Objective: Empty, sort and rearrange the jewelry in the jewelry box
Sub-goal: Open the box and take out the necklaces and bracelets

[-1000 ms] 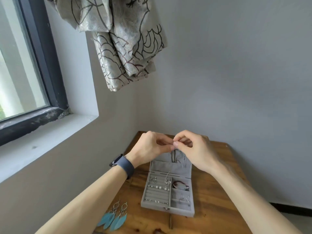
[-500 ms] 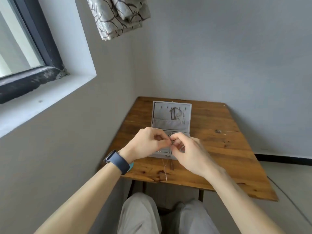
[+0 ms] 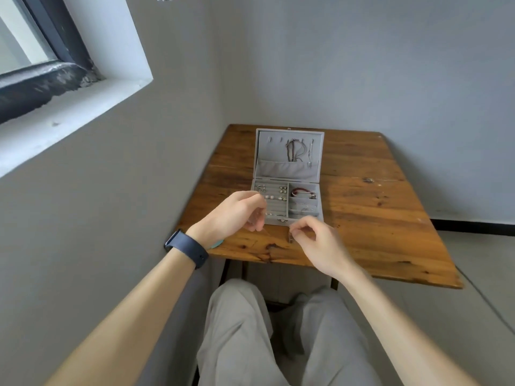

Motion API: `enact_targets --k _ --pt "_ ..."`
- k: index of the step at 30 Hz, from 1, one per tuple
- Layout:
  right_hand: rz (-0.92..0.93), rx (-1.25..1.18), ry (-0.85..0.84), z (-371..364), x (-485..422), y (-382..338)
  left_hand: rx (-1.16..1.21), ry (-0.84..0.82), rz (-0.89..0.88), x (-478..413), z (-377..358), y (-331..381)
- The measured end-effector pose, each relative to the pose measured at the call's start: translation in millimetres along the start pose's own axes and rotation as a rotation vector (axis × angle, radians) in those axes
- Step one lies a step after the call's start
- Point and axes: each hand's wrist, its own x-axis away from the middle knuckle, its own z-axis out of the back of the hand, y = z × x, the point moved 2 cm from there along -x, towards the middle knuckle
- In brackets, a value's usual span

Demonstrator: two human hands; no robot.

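Grey walls meet in a corner here, with a dark-framed window (image 3: 41, 59) and its pale sill (image 3: 69, 112) up on the left. Pushed into that corner is a worn wooden surface (image 3: 376, 218). The person sits at its near edge, and their knees in light grey trousers (image 3: 250, 330) show below it.

The jewelry box (image 3: 271, 169) is on the left part of the surface, close to the side wall. It is open, with the lid tipped back on the far side. A few necklaces (image 3: 295, 151) hang from hooks inside the lid above a cloth pocket. In the tray, the left half is a set of ridged rolls dotted with pearl studs (image 3: 271, 196). The right half is split into small compartments, and a red bracelet (image 3: 302, 190) lies in the farthest one.

Both hands are raised over the box's near edge, a little apart. The left hand (image 3: 237, 215) has a dark blue watch (image 3: 186, 247) on the wrist and its fingers are curled in. The right hand (image 3: 315, 240) has thumb and forefinger pinched on something small and dark. A thin chain (image 3: 267, 232), barely visible, seems to run between the two sets of fingertips, so each hand looks closed on one end. A teal piece (image 3: 217, 244) pokes out from under the left wrist.
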Motion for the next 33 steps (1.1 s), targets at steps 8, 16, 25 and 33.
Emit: enact_targets --k 8,16,25,33 --pt "-0.331 -0.506 -0.093 -16.9 17.5 33.6 0.231 0.051 0.12 -9.3 4.8 -17.6" --pt "-0.41 -0.816 -0.101 -26.7 38.0 49.3 0.343 0.05 0.212 -24.1 9.3 -32.6" --pt "-0.252 -0.633 -0.155 -25.7 48.8 41.5 0.476 -0.035 0.255 -31.4 1.2 -22.2" --pt "-0.188 -0.592 -0.13 -23.9 54.7 32.0 0.472 -0.087 0.197 -36.7 1.5 -12.4"
